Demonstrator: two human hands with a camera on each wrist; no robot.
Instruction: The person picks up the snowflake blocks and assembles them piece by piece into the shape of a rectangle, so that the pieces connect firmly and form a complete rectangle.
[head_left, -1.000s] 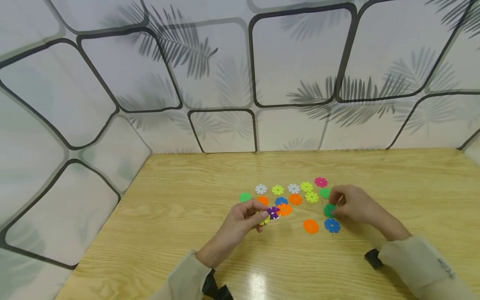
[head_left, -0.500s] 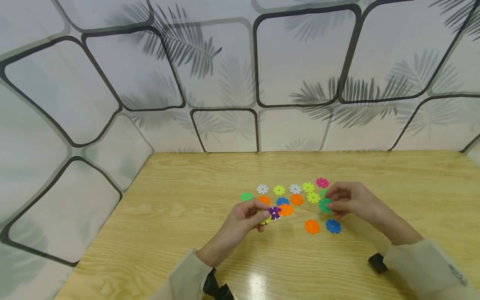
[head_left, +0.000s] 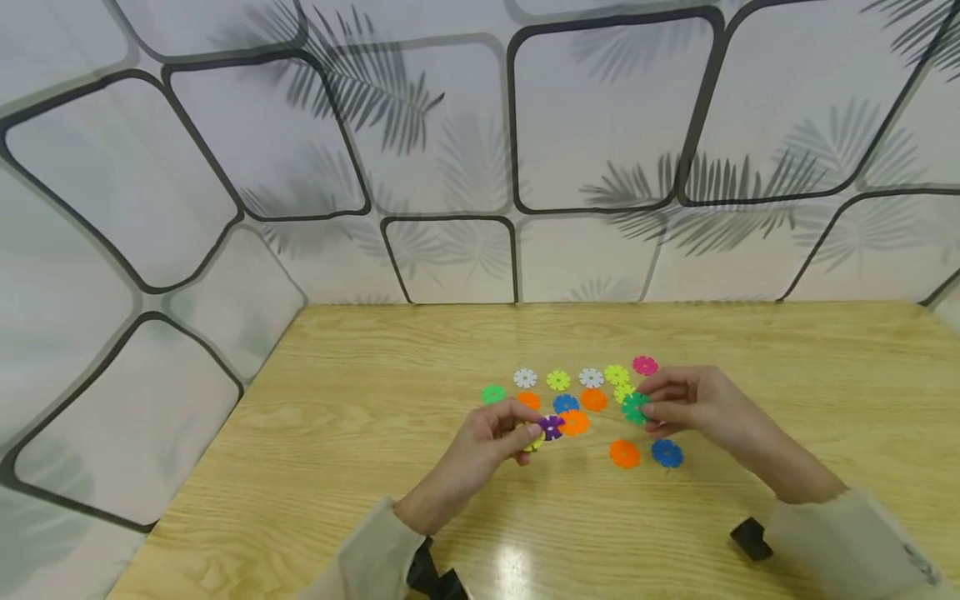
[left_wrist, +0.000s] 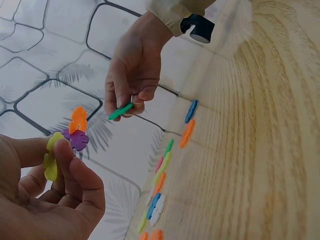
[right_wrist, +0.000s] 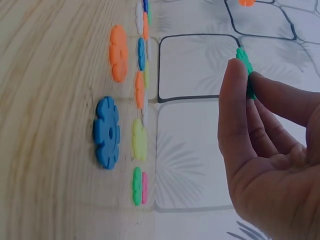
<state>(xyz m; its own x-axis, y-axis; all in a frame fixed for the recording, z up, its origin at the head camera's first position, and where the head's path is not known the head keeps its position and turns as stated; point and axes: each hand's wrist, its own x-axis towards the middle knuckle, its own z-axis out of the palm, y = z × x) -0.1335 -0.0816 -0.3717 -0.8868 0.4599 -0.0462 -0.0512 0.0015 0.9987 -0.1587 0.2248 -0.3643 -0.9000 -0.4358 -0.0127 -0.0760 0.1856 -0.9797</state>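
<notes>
My left hand [head_left: 491, 437] pinches a small joined chain of notched plastic flower discs. Between thumb and fingers is the yellow disc [left_wrist: 51, 165]; the purple disc [left_wrist: 77, 140] is slotted to it, and the orange disc [left_wrist: 78, 120] stands at the chain's free end. To the right, my right hand [head_left: 693, 400] pinches a green disc [head_left: 634, 408] between thumb and index finger, its far edge pointing toward the chain. Both hands are raised above the table, and a gap separates the green disc from the orange one.
Loose discs lie flat on the wooden table [head_left: 337, 467]. Nearest me are an orange disc [head_left: 624, 454] and a blue disc [head_left: 667, 453]. Behind the hands are several more, including a pink disc [head_left: 645, 366] and a white disc [head_left: 525, 378]. A patterned wall [head_left: 450, 258] closes off the back.
My right hand has picked up the green disc from the table and carried it left toward the chain. My left hand has stayed almost still.
</notes>
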